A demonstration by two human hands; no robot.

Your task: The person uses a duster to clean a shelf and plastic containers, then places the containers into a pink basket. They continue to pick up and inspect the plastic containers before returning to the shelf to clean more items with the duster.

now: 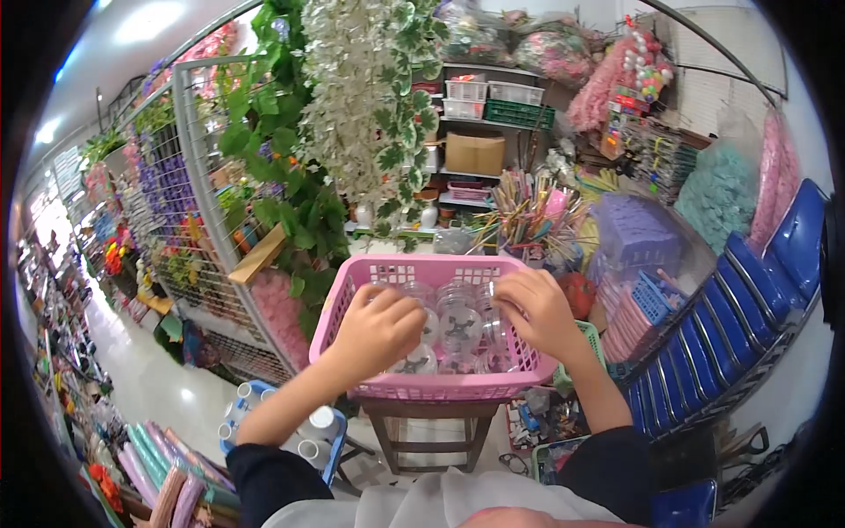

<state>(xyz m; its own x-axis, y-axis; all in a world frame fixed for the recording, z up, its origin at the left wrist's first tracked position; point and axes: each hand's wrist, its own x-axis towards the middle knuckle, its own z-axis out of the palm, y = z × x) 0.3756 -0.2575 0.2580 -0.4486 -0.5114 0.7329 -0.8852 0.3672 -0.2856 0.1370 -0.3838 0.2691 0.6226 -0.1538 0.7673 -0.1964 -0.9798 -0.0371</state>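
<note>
A pink plastic basket [422, 385] with slotted walls stands on a dark wooden stool [431, 444] in front of me. Inside it are several clear plastic jars [459, 327], some in stacks, with dark marks on their round faces. My left hand [383, 324] hangs over the basket's left half, fingers curled down among the jars; what they hold, if anything, is hidden. Over the right half, my right hand [535, 312] bends its fingers and thumb around the edge of a clear jar at the right of the pile.
Stacked blue chairs [722, 308] stand at the right. A blue stool [336, 440] with white cups is at lower left. A green basket [588, 343] sits beyond the pink one. Hanging leaf garlands [361, 106] and a white wire rack [224, 211] rise behind, near shelves [475, 154].
</note>
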